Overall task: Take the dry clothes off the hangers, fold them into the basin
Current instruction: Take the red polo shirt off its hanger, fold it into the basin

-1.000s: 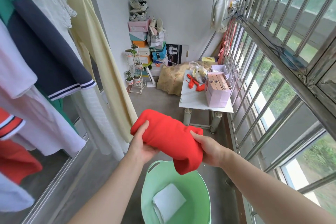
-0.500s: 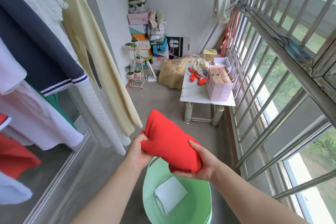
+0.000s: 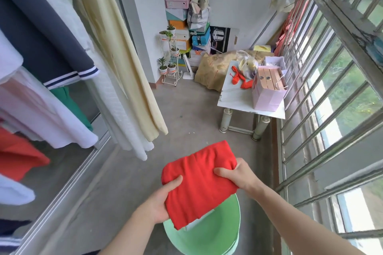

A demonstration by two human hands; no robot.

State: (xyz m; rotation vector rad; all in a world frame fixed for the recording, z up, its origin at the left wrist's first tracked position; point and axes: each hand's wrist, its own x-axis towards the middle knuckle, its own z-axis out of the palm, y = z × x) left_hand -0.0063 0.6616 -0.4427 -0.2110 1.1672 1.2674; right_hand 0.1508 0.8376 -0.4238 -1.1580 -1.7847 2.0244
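The left hand grasps the left edge of a folded red cloth, thumb on top. The right hand grasps its right edge the same way. The cloth is held flat over the far rim of the green basin on the floor. In the basin a white piece, perhaps folded cloth, peeks out beneath. Clothes hang at left.

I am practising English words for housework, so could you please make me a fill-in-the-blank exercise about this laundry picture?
1. The left hand and the right hand hold a folded cloth whose colour is ___.
2. The basin under the cloth is ___ in colour.
3. The paper bag stands ___ the table.
Missing words: red; green; on.
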